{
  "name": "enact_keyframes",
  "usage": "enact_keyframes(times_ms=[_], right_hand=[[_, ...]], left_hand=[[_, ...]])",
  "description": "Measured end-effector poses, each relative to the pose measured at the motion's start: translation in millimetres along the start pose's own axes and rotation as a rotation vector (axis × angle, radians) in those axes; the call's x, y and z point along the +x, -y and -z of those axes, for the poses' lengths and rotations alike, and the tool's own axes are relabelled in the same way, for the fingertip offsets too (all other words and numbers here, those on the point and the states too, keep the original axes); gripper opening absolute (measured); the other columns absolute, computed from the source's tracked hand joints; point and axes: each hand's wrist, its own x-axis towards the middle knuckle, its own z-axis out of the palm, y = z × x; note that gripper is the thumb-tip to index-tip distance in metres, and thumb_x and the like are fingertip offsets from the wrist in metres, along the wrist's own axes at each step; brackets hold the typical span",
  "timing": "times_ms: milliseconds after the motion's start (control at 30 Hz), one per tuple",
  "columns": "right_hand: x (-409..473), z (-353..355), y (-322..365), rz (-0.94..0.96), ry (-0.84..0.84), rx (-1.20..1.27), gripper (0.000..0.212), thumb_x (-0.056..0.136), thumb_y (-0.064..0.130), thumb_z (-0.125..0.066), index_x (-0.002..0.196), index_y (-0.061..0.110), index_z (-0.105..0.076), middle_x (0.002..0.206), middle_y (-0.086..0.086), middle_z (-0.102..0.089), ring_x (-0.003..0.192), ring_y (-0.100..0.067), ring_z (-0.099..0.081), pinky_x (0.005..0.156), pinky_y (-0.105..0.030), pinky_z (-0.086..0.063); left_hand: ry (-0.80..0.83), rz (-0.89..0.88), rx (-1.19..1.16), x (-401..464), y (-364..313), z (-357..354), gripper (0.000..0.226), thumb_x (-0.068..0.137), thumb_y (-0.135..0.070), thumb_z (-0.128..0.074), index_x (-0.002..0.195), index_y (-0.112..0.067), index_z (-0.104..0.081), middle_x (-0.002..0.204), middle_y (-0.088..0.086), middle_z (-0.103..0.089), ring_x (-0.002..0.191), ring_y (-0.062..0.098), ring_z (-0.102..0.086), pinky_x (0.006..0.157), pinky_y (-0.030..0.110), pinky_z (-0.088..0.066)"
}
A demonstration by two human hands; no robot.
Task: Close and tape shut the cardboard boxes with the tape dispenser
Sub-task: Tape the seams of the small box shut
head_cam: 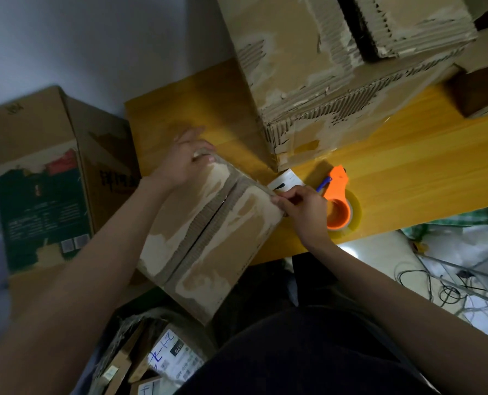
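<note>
Just beside the right hand (pixel 304 208), orange tape dispenser (pixel 338 195), ungripped.

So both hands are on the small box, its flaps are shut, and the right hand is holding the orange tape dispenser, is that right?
Not quite. The head view shows the tape dispenser lying on the table, beside the right hand, not held. Both hands, left hand too, are on the small box, flaps shut.

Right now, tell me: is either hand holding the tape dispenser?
No. The tape dispenser lies on the table; both hands grip the box.
</note>
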Motion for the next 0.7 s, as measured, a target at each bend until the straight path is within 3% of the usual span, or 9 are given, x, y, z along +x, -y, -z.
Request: enact_keyframes(times_ms=[67,133,200,267,367,467,600,633,700], right_hand=[[-1.3,-1.0,0.1,0.005,0.006,-0.001,0.021,0.080,0.022,-0.084,0.070,0.027,-0.065,0.074,0.020,-0.059,0.075,-0.004,-0.059,0.068,-0.026,-0.044],[-2.3,-3.3,-1.4,0.021,-0.001,-0.004,0.022,0.080,0.021,-0.083,0.071,0.025,-0.063,0.075,0.018,-0.057,0.076,-0.012,-0.059,0.067,-0.028,-0.042],[-2.2,-5.2,-1.7,0.024,-0.008,-0.045,0.021,0.081,0.023,-0.082,0.073,0.024,-0.063,0.078,0.012,-0.056,0.080,-0.019,-0.060,0.067,-0.031,-0.043],[0.1,-6.1,-1.7,0.037,0.003,-0.111,0.016,0.083,0.026,-0.080,0.077,0.021,-0.066,0.085,0.005,-0.055,0.090,-0.023,-0.059,0.070,-0.033,-0.042],[3.9,-6.9,-1.5,0.100,0.048,-0.226,0.017,0.086,0.032,-0.077,0.095,0.017,-0.074,0.097,0.004,-0.055,0.104,-0.020,-0.052,0.075,-0.031,-0.038],[6.1,-7.6,-0.9,0.106,0.086,-0.218,0.019,0.086,0.035,-0.076,0.097,0.019,-0.076,0.095,0.001,-0.063,0.096,-0.019,-0.059,0.074,-0.036,-0.047],[6.8,-7.1,0.1,0.052,0.056,-0.124,0.018,0.081,0.028,-0.082,0.076,0.014,-0.071,0.080,0.004,-0.067,0.075,-0.008,-0.060,0.063,-0.028,-0.043],[6.8,-6.2,1.2,0.033,0.047,-0.101,0.022,0.079,0.027,-0.083,0.071,0.014,-0.067,0.074,0.007,-0.066,0.069,-0.002,-0.059,0.060,-0.023,-0.042],[5.5,-4.0,3.8,0.011,0.036,-0.078,0.028,0.077,0.023,-0.085,0.067,0.015,-0.061,0.065,0.013,-0.059,0.062,0.006,-0.056,0.055,-0.013,-0.038]], left_hand=[[0.012,-0.129,0.065,-0.8,-6.6,-3.5,0.026,0.096,-0.029,-0.062,0.112,-0.017,-0.077,0.141,0.012,-0.057,0.136,0.035,-0.043,0.115,0.043,-0.028],[0.086,-0.190,-0.017,-6.4,-22.1,-14.6,0.033,0.094,-0.041,-0.062,0.113,-0.019,-0.077,0.123,0.003,-0.069,0.122,0.021,-0.055,0.114,0.043,-0.033],[0.085,-0.182,-0.067,-11.5,-39.4,-30.8,0.032,0.093,-0.048,-0.065,0.113,-0.026,-0.076,0.112,-0.007,-0.071,0.111,0.010,-0.059,0.119,0.044,-0.023],[0.010,-0.169,-0.097,-11.1,-46.3,-44.0,0.020,0.090,-0.045,-0.070,0.105,-0.035,-0.076,0.106,-0.011,-0.073,0.109,0.009,-0.060,0.120,0.042,-0.010],[-0.012,-0.129,-0.128,-5.6,-45.8,-48.7,0.011,0.087,-0.041,-0.074,0.098,-0.040,-0.075,0.099,-0.011,-0.074,0.106,0.011,-0.061,0.120,0.040,-0.005],[0.029,-0.130,-0.152,-1.7,-48.1,-44.3,0.008,0.086,-0.040,-0.074,0.094,-0.042,-0.074,0.094,-0.008,-0.075,0.106,0.009,-0.061,0.118,0.035,-0.006],[0.056,-0.152,-0.182,0.1,-44.5,-26.3,0.017,0.083,-0.030,-0.080,0.093,-0.016,-0.081,0.094,0.003,-0.076,0.100,0.018,-0.066,0.111,0.014,-0.023],[0.038,-0.153,-0.208,-1.1,-39.3,-19.5,0.024,0.080,-0.032,-0.082,0.093,-0.012,-0.081,0.094,0.004,-0.076,0.096,0.020,-0.068,0.106,0.012,-0.033],[-0.049,-0.092,-0.253,-4.0,-24.3,-6.9,0.035,0.076,-0.037,-0.084,0.097,-0.009,-0.080,0.101,0.005,-0.075,0.097,0.018,-0.068,0.097,0.026,-0.048]])
